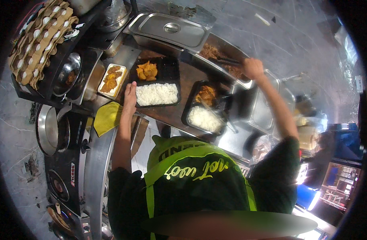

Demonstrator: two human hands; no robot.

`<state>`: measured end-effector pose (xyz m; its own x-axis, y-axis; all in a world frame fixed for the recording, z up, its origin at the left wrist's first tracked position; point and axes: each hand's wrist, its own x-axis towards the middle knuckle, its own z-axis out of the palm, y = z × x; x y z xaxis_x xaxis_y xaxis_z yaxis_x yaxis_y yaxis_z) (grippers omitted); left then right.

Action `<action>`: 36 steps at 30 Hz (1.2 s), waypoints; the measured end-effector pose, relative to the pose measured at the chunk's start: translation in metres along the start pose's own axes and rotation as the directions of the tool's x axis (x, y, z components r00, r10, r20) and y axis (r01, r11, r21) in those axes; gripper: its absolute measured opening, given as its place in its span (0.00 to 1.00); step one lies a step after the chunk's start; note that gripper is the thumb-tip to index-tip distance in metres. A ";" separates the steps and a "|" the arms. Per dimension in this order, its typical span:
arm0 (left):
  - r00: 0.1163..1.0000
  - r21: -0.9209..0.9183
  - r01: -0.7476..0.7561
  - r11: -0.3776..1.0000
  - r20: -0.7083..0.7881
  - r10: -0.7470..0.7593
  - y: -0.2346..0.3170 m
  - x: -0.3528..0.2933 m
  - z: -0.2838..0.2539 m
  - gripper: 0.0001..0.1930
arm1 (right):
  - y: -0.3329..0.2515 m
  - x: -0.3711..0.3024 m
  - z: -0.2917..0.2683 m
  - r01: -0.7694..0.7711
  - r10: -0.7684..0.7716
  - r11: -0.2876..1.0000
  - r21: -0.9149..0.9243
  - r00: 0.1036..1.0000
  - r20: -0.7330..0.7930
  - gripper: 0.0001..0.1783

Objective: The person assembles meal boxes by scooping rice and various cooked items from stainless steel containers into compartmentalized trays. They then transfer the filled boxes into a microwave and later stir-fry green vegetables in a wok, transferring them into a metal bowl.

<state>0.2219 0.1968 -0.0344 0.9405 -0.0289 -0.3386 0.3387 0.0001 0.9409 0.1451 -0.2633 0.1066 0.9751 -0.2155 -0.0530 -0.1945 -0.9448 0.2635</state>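
My left hand (pixel 130 96) grips the left edge of a black compartment meal tray (pixel 167 69). White rice (pixel 157 94) fills the tray's near compartment, and orange-brown fried pieces (pixel 147 71) sit in the far left one. Farther right, my right hand (pixel 253 69) is closed around dark tongs (pixel 229 61), reaching into a long steel pan (pixel 199 60) of shredded brown food (pixel 210 52). A second black meal tray (pixel 187 110) holds rice and orange-brown food, with a metal utensil (pixel 220 113) lying across it.
A lidded steel pan (pixel 171 30) stands at the back. On the left are a small white tray of food (pixel 112 80), a yellow cloth (pixel 107 119), a frying pan (pixel 48 130), a stove (pixel 59 186) and egg cartons (pixel 41 40). A steel lid (pixel 265 106) lies at right.
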 end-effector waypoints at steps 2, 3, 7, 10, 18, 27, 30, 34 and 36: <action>0.995 -0.073 -0.095 0.993 0.026 0.097 -0.002 0.008 -0.007 0.27 | 0.000 -0.008 0.000 -0.043 0.043 0.999 0.012 0.999 -0.014 0.20; 0.989 -0.111 -0.141 0.984 0.038 0.146 -0.003 0.011 -0.008 0.28 | 0.005 -0.010 0.004 -0.082 0.082 0.997 0.006 0.997 -0.008 0.19; 0.997 -0.091 -0.062 0.994 0.048 0.067 0.030 -0.013 0.003 0.38 | 0.029 -0.039 0.000 -0.005 0.026 0.987 0.163 0.991 -0.131 0.19; 0.997 -0.099 -0.052 0.994 0.056 0.058 0.046 -0.025 0.011 0.40 | 0.044 -0.049 -0.007 -0.078 0.097 0.978 0.192 0.991 -0.094 0.17; 0.967 -0.281 -0.049 0.958 0.229 0.116 0.053 -0.012 0.030 0.41 | 0.061 -0.077 -0.052 -0.151 0.176 0.953 0.263 0.982 -0.074 0.16; 0.951 -0.226 -0.139 0.964 0.242 0.194 0.055 0.002 0.052 0.40 | 0.067 -0.104 -0.085 -0.204 0.265 0.923 0.328 0.952 -0.152 0.18; 0.945 -0.275 -0.152 0.949 0.241 0.222 0.071 -0.016 0.075 0.38 | 0.079 -0.112 -0.107 -0.245 0.309 0.903 0.352 0.941 -0.139 0.19; 0.928 -0.314 -0.146 0.938 0.285 0.240 0.082 -0.027 0.082 0.35 | 0.074 -0.118 -0.109 -0.216 0.268 0.930 0.298 0.952 -0.149 0.19; 0.941 -0.280 -0.170 0.945 0.238 0.239 0.079 -0.023 0.086 0.34 | 0.075 -0.117 -0.101 -0.196 0.258 0.932 0.306 0.950 -0.176 0.19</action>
<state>0.2248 0.1118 0.0482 0.9600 -0.2647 -0.0910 0.1681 0.2852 0.9436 0.0277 -0.2837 0.2296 0.8950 -0.4047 0.1875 -0.4049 -0.9135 -0.0390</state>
